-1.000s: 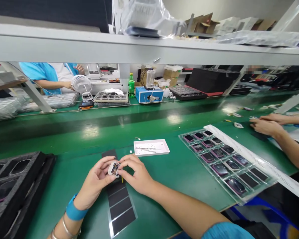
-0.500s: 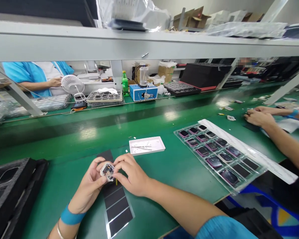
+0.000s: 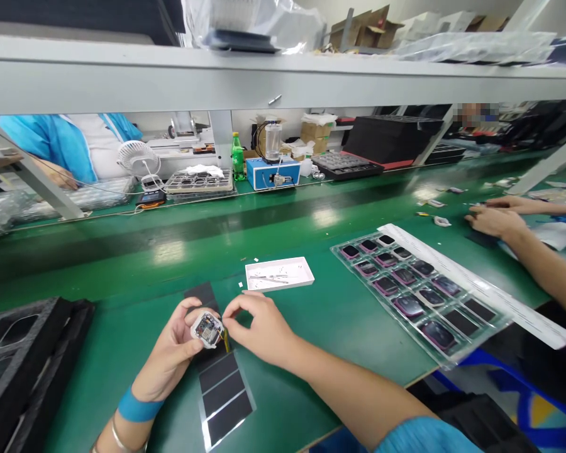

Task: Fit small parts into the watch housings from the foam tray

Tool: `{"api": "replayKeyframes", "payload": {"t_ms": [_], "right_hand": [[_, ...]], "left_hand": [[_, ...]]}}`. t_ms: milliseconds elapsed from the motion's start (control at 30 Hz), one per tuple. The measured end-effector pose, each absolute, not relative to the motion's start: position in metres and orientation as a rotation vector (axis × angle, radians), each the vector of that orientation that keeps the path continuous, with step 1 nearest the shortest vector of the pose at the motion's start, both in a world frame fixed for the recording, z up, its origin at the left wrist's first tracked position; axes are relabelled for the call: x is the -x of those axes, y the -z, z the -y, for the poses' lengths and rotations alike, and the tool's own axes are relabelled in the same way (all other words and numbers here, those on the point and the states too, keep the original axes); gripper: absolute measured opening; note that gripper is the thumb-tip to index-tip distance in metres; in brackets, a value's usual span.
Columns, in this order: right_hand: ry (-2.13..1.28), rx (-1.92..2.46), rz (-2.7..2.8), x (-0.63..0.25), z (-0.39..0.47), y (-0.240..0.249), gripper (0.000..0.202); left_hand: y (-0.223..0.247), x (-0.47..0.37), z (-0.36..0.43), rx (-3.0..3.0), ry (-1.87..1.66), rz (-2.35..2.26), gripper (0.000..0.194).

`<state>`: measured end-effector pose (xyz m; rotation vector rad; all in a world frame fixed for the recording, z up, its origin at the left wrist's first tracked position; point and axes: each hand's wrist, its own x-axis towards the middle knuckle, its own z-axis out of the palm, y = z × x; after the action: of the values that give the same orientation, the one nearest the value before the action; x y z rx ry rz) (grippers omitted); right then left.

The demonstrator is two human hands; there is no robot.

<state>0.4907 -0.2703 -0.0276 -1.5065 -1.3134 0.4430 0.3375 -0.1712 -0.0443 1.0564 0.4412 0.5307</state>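
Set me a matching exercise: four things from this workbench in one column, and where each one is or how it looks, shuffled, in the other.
Things
1. Green-labelled bottle
2. Circuit part
3. Desk fan
4. Thin metal tool

Places and looks
A. In the grip of the left hand
B. Lying in the shallow white tray
C. Beside the blue box
D. White, near a person across the workbench

Pairs: 1-C, 2-A, 3-D, 4-B
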Motion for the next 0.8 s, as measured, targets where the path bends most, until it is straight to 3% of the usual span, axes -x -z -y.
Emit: {"api": "replayKeyframes", "payload": {"t_ms": [233, 533, 800], "right_hand": [[-0.27, 1.514, 1.345, -0.481, 0.266, 0.046, 0.009], [0.223, 1.62, 1.709, -0.481, 0.268, 0.053, 0.011], [0.248, 1.682, 1.768, -0.482, 0.263, 0.061, 0.016]], "left_hand": [[0.049, -0.34, 0.171, -1.089, -0.555, -0.442, 0.058], [0.055, -0.343, 0.169, -1.114, -0.574, -0.441, 0.053], [0.056, -0.343, 0.167, -1.078, -0.535, -0.491, 0.052]]}}
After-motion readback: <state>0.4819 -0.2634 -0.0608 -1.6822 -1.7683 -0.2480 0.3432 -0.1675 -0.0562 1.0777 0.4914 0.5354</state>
